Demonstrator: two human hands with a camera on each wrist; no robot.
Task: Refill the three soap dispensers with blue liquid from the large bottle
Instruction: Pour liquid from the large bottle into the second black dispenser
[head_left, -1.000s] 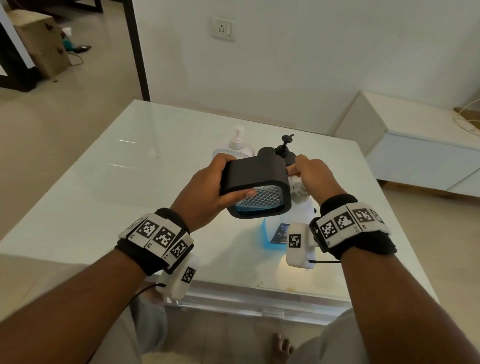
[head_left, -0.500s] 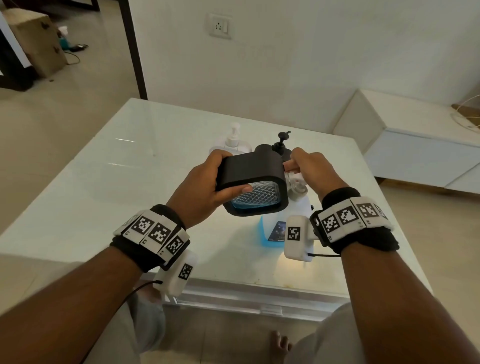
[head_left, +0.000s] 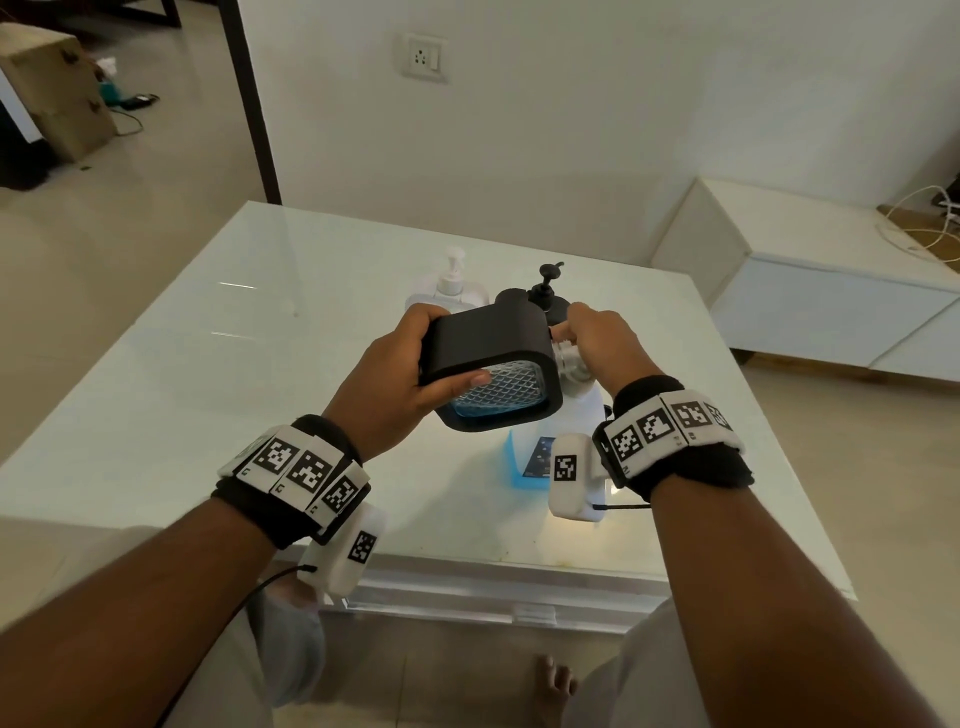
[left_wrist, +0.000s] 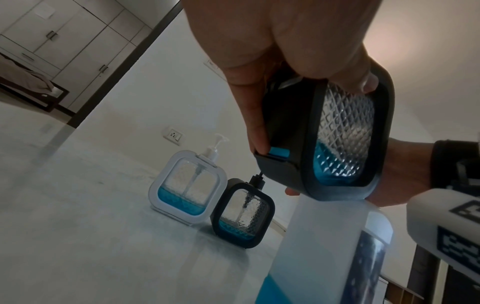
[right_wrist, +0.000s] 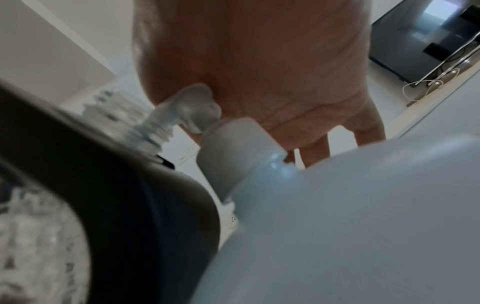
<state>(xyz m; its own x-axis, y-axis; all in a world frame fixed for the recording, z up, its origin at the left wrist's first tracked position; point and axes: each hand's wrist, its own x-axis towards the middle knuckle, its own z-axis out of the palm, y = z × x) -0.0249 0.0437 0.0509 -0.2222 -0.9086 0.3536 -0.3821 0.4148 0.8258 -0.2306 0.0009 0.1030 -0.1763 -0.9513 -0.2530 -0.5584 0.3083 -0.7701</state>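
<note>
Two dispensers (left_wrist: 187, 187) behind (large bottle (left_wrist: 324, 246) nearer).

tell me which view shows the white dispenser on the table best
Left wrist view: the white dispenser shows whole, blue liquid low inside. Head view shows only its pump and top behind the held dispenser. Right wrist view does not show it.

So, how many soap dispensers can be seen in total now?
3. A black one is held in the left hand above the table; a white one and another black one stand side by side on the table.

Black dispenser (head_left: 488, 338), diamond-patterned clear panel, blue liquid; white dispenser (left_wrist: 187, 185) behind
</note>
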